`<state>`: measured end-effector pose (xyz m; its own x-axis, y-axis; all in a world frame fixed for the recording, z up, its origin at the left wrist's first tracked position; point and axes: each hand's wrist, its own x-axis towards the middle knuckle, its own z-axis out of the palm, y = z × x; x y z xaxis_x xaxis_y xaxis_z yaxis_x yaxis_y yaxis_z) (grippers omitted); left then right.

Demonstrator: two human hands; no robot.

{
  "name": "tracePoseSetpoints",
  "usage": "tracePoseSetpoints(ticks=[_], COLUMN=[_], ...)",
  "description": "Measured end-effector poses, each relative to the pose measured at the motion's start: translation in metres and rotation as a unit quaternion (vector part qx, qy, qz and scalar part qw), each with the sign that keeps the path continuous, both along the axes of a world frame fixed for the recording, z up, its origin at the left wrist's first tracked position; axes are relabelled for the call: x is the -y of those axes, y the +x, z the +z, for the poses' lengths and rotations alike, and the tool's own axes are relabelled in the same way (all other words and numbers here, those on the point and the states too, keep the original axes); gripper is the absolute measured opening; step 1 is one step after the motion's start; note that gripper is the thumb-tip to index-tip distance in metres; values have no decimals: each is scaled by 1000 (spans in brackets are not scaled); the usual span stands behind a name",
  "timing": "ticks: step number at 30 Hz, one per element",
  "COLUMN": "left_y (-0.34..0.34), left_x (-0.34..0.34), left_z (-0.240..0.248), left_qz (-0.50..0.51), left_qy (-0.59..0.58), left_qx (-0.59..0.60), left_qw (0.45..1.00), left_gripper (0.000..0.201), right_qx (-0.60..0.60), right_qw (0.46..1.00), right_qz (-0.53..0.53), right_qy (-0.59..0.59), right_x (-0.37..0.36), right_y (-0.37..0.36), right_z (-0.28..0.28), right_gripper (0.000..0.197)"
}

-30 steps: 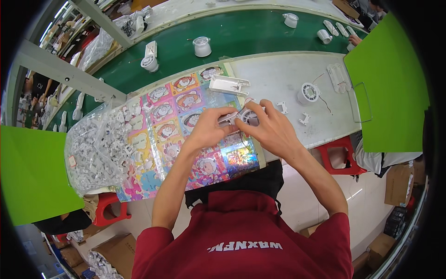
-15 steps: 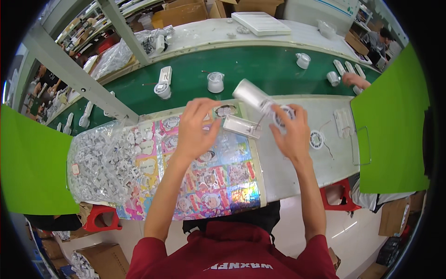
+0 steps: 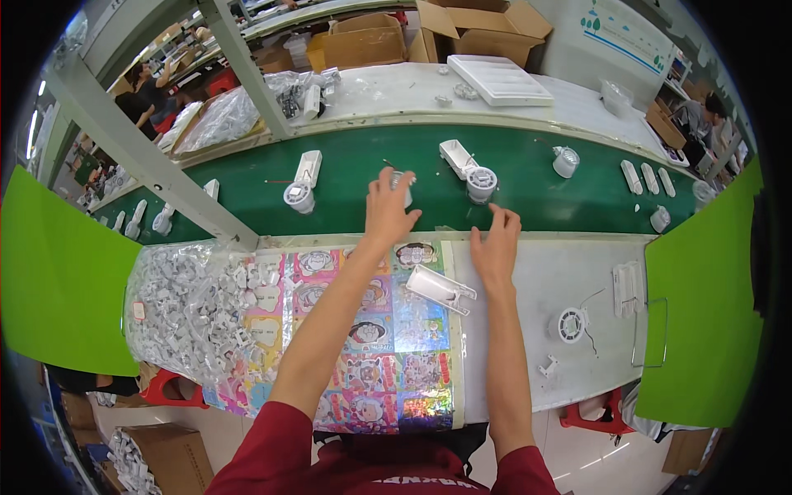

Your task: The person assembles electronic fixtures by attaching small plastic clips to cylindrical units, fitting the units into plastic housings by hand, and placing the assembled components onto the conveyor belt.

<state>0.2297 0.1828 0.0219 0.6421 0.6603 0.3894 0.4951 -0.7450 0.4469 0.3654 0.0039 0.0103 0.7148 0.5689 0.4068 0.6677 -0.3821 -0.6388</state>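
Observation:
My left hand (image 3: 389, 210) reaches over the green belt, its fingers curled round a clear cup-shaped part (image 3: 402, 188) that they partly cover. At the belt's near edge my right hand (image 3: 497, 243) is open, holding nothing, with fingertips just below a round white unit (image 3: 481, 183). That unit stands on the belt with a slotted disc on top, against an open white oblong casing (image 3: 455, 158). Another white casing (image 3: 441, 289) lies open on the colourful printed sheet (image 3: 367, 330) between my forearms. A white slotted disc with wires (image 3: 571, 326) rests to the right.
A clear bag of small white parts (image 3: 186, 305) covers the left of the table. More casings and cups sit along the green belt (image 3: 544, 206). Green panels (image 3: 709, 305) flank both sides, and a grey post (image 3: 165, 148) rises at left. A small white bracket (image 3: 548, 366) lies near right.
My right hand has let go of the white unit, which now stands on the belt. My left hand has moved forward to the clear cup. The view has shifted, showing more of the far side.

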Motion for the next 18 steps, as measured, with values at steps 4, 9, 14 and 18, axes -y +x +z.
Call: tracePoseSetpoints(ticks=[4, 9, 14, 18], left_y=[-17, -102, -217, -243], left_x=[-22, 37, 141, 167], left_z=[8, 21, 6, -11], left_qz=[69, -59, -96, -87], left_qy=[-185, -391, -383, -233], left_qx=[140, 344, 299, 156], left_qw=[970, 851, 869, 956], left_gripper=[76, 65, 36, 28], right_qx=[-18, 48, 74, 50], right_qw=[999, 997, 979, 975], right_qz=[22, 7, 58, 62], right_qy=[-21, 67, 180, 208], right_x=[-5, -2, 15, 54], right_y=[-2, 6, -9, -40], right_z=[2, 7, 61, 90], right_gripper=[55, 43, 31, 27])
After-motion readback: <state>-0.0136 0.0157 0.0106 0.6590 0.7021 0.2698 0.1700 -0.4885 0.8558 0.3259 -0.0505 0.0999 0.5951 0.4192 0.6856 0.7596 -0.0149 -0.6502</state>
